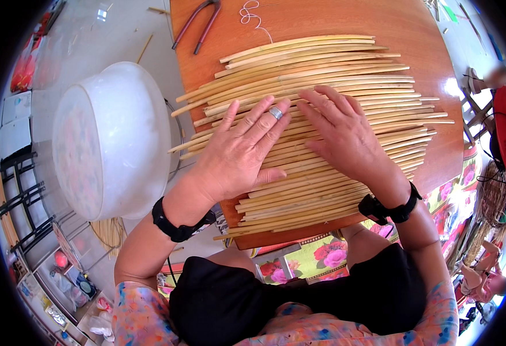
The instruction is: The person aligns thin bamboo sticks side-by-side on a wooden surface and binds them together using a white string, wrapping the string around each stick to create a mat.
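Observation:
Many thin, straw-coloured reed sticks lie side by side across the table, forming a loose mat with uneven ends. My left hand rests palm down on their left half, fingers stretched out, a ring on one finger. Flat on the middle of the same sticks is my right hand, its fingers extended and close to the left fingertips. Neither hand grips a stick. What lies under the palms is hidden. Both wrists wear black bands.
The wooden table also holds red-handled pliers and a curled white string at its far side. Left of it stands a large whitish plastic tub. Flower-patterned cloth shows below the near edge. Another person sits far right.

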A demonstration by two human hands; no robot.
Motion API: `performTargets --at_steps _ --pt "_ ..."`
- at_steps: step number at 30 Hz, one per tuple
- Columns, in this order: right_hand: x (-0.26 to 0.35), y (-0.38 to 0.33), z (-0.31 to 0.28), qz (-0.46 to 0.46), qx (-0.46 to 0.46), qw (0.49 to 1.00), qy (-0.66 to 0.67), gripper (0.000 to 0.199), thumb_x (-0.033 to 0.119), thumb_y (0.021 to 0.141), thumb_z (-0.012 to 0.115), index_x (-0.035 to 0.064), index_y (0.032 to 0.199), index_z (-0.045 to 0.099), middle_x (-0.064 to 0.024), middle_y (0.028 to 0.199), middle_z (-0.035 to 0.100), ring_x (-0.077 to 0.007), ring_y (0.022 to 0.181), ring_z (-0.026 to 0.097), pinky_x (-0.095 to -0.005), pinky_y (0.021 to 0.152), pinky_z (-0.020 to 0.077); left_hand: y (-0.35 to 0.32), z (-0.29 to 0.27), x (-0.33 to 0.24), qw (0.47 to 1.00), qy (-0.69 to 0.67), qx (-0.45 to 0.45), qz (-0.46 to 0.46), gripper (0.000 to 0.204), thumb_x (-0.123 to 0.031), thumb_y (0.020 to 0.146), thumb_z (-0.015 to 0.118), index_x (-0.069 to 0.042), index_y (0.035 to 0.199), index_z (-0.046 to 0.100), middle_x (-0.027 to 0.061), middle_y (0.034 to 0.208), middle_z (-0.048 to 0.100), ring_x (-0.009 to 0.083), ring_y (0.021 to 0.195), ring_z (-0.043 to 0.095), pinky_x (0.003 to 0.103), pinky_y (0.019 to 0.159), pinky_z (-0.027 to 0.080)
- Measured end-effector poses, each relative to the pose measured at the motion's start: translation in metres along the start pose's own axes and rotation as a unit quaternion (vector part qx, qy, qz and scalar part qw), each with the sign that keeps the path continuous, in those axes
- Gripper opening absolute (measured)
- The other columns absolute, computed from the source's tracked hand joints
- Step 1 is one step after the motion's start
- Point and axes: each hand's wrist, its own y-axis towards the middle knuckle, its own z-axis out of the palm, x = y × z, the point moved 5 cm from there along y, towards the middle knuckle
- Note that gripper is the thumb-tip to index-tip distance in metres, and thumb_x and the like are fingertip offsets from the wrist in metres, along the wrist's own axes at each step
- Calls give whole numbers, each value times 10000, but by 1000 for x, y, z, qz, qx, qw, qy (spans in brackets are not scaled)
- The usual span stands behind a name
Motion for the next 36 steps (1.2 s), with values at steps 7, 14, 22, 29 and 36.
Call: performTargets --at_steps 7,14,22,29,36 --pt "0 -15 24 20 54 998 -28 894 490 826 710 53 1526 366 -59 1631 282 -329 1528 188 -635 1175 202 -7 17 4 1000 5 20 -3 1016 -676 782 644 -85 1552 343 70 1635 287 289 1499 283 605 1200 183" --pt "0 -16 23 25 50 998 -14 884 491 829 705 63 1526 369 -58 1628 289 -334 1522 203 -629 1175 203 -7 16 8 1000 -10 -9 -2 1040 -718 793 608 -63 1551 330 89 1641 266 297 1500 276 610 1195 183" --pt "1 -11 21 26 46 998 -22 823 456 839 715 61 1494 412 -57 1614 309 -331 1507 233 -626 1166 227 -5 17 9 999 26 6 -30 1071 -728 783 608 -39 1550 319 107 1645 244 321 1504 257 622 1188 183" --pt "8 -6 19 54 20 998 -15 760 414 857 711 47 1466 444 -95 1585 335 -338 1487 263 -629 1153 255 -5 12 10 997 37 -10 -71 1092 -743 771 598 -46 1558 302 103 1648 232 309 1510 242 646 1179 173" --pt "9 1 24 60 21 998 -6 785 420 855 714 24 1468 425 -131 1603 298 -370 1500 228 -658 1150 231 5 11 15 996 54 -8 -70 1104 -734 752 623 -54 1560 304 88 1645 245 296 1510 244 657 1177 169"
